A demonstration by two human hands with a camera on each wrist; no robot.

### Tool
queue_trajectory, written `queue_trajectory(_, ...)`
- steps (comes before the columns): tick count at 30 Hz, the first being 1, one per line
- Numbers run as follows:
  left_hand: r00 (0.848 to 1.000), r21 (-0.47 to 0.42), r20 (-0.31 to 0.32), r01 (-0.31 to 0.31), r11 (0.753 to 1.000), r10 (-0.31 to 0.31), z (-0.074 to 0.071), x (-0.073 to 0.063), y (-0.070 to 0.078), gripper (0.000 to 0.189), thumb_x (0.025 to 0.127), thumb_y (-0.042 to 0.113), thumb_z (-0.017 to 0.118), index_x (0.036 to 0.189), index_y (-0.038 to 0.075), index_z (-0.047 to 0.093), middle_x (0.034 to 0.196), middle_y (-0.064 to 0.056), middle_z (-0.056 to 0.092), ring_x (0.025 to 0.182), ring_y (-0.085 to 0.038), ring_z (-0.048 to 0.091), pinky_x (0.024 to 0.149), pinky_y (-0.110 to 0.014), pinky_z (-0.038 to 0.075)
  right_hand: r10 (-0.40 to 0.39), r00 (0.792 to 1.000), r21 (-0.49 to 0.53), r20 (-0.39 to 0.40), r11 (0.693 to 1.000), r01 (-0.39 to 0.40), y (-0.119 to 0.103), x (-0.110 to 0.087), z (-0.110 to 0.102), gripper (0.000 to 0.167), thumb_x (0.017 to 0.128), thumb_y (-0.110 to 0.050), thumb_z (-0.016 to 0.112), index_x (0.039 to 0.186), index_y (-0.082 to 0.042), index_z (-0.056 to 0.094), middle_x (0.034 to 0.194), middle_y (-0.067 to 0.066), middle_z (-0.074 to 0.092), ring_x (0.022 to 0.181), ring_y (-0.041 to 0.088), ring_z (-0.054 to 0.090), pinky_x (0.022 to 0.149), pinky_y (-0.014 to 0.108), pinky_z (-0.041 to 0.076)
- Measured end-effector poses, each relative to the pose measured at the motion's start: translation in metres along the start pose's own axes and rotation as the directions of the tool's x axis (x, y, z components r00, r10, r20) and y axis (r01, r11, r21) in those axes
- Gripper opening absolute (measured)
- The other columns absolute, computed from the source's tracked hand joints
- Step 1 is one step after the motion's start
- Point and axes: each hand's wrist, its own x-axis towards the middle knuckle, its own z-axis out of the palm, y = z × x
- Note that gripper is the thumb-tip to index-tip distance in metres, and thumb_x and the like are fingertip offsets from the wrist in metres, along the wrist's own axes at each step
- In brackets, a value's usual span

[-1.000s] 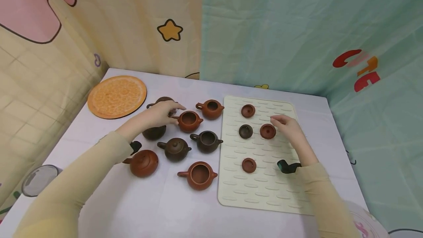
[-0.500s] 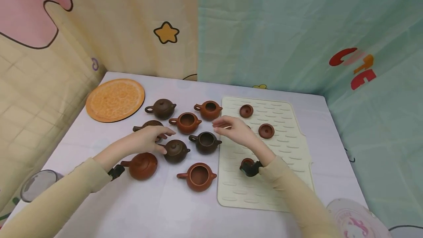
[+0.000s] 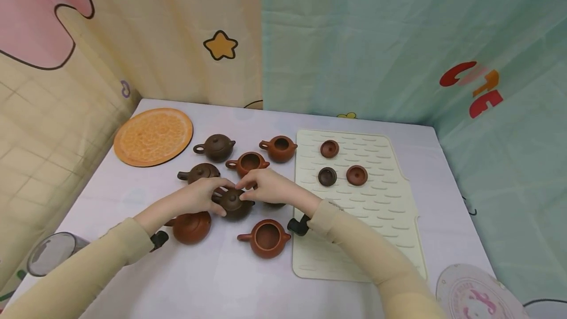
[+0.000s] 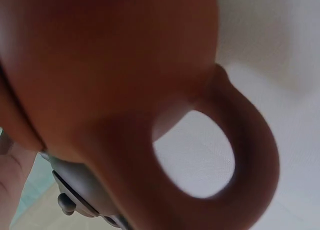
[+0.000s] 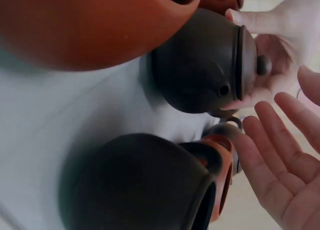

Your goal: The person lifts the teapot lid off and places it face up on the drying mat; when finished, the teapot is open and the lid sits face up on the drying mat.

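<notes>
Left hand (image 3: 197,198) clamped round dark teapot (image 3: 236,211) — right hand (image 3: 272,187), fingers apart, just right of lid knob (image 5: 264,65).

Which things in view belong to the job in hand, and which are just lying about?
Probably in the job:
dark lidded teapot, left hand around it, right hand close
other lidded teapots
open teapots
loose lids
pale mat under the lids

Probably just lying about:
orange round mat
clear container
pink-and-white round object
</notes>
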Motion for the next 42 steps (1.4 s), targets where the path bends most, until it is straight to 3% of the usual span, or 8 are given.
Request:
queue_trajectory(5, 1.000, -0.003, -0.008, -0.006, 1.000, 0.006, 0.001, -0.001, -0.001, 0.065, 0.069, 0.021, 0.090, 0.126, 0.006, 0.062, 0.120, -0.009, 0.068, 0.110, -0.027, 0.063, 0.093, -0.048, 0.051, -0.018, 1.000, -0.069, 0.018, 0.997, 0.019, -0.006, 0.011, 0.008, 0.029, 0.093, -0.019, 0.069, 0.121, -0.012, 0.071, 0.122, 0.004, 0.067, 0.111, 0.016, 0.063, 0.088, 0.022, 0.051)
queue_trajectory(14, 0.999, 0.001, 0.002, 0.040, 0.999, -0.040, 0.000, 0.002, 0.002, 0.062, 0.069, 0.023, 0.090, 0.123, 0.007, 0.062, 0.118, -0.008, 0.068, 0.110, -0.027, 0.063, 0.095, -0.048, 0.051, -0.038, 0.999, -0.199, -0.009, 0.979, 0.036, -0.017, 0.018, 0.016, 0.026, 0.091, -0.017, 0.072, 0.116, -0.015, 0.074, 0.119, 0.003, 0.065, 0.108, 0.013, 0.061, 0.088, 0.019, 0.049)
queue_trajectory(19, 0.999, 0.011, 0.012, 0.040, 0.999, -0.040, -0.002, 0.004, 0.002, 0.058, 0.068, 0.023, 0.091, 0.118, 0.009, 0.063, 0.110, -0.004, 0.069, 0.100, -0.020, 0.063, 0.089, -0.043, 0.053, -0.027, 1.000, -0.230, -0.016, 0.973, 0.022, -0.021, 0.018, 0.017, 0.022, 0.089, -0.019, 0.074, 0.110, -0.016, 0.075, 0.115, 0.001, 0.066, 0.104, 0.012, 0.062, 0.085, 0.018, 0.049)
queue_trajectory(28, 0.999, 0.020, 0.019, 0.026, 0.999, -0.026, -0.002, 0.006, 0.000, 0.060, 0.067, 0.023, 0.091, 0.118, 0.010, 0.063, 0.110, -0.004, 0.069, 0.099, -0.019, 0.063, 0.087, -0.042, 0.053, -0.027, 0.998, -0.238, -0.054, 0.971, 0.013, -0.019, 0.018, 0.017, 0.020, 0.087, -0.022, 0.076, 0.105, -0.014, 0.075, 0.108, 0.000, 0.069, 0.097, 0.009, 0.063, 0.080, 0.016, 0.050)
queue_trajectory(32, 1.000, 0.016, 0.005, 0.010, 1.000, -0.010, -0.001, 0.005, -0.002, 0.059, 0.067, 0.024, 0.091, 0.117, 0.011, 0.064, 0.109, -0.003, 0.069, 0.098, -0.019, 0.063, 0.087, -0.042, 0.053, -0.055, 0.995, -0.185, -0.082, 0.982, 0.039, -0.016, 0.015, 0.016, 0.018, 0.088, -0.022, 0.075, 0.104, -0.013, 0.075, 0.107, 0.000, 0.071, 0.095, 0.009, 0.064, 0.076, 0.014, 0.049)
queue_trajectory(37, 1.000, -0.009, 0.006, 0.003, 1.000, -0.003, 0.000, 0.005, -0.003, 0.061, 0.067, 0.022, 0.091, 0.120, 0.011, 0.064, 0.114, -0.005, 0.069, 0.104, -0.023, 0.065, 0.089, -0.045, 0.052, -0.061, 0.988, -0.015, -0.144, 0.998, 0.060, -0.002, -0.003, 0.010, 0.017, 0.089, -0.023, 0.073, 0.104, -0.015, 0.075, 0.106, -0.002, 0.073, 0.094, 0.010, 0.066, 0.075, 0.016, 0.048)
queue_trajectory(40, 1.000, -0.022, 0.011, 0.004, 1.000, -0.003, -0.001, 0.004, -0.003, 0.061, 0.068, 0.021, 0.090, 0.123, 0.010, 0.064, 0.117, -0.008, 0.068, 0.107, -0.026, 0.065, 0.090, -0.045, 0.053, 0.002, 0.984, 0.126, -0.180, 0.992, 0.021, 0.010, -0.026, 0.002, 0.016, 0.091, -0.024, 0.072, 0.105, -0.017, 0.075, 0.105, -0.003, 0.074, 0.092, 0.007, 0.065, 0.076, 0.019, 0.049)
queue_trajectory(42, 1.000, -0.026, 0.010, 0.009, 1.000, -0.009, -0.001, 0.004, -0.003, 0.061, 0.069, 0.021, 0.090, 0.123, 0.011, 0.064, 0.117, -0.008, 0.068, 0.108, -0.027, 0.066, 0.090, -0.045, 0.053, 0.059, 0.978, 0.247, -0.200, 0.969, -0.008, 0.020, -0.046, -0.005, 0.018, 0.091, -0.024, 0.071, 0.107, -0.016, 0.074, 0.106, -0.001, 0.074, 0.090, 0.006, 0.065, 0.078, 0.023, 0.051)
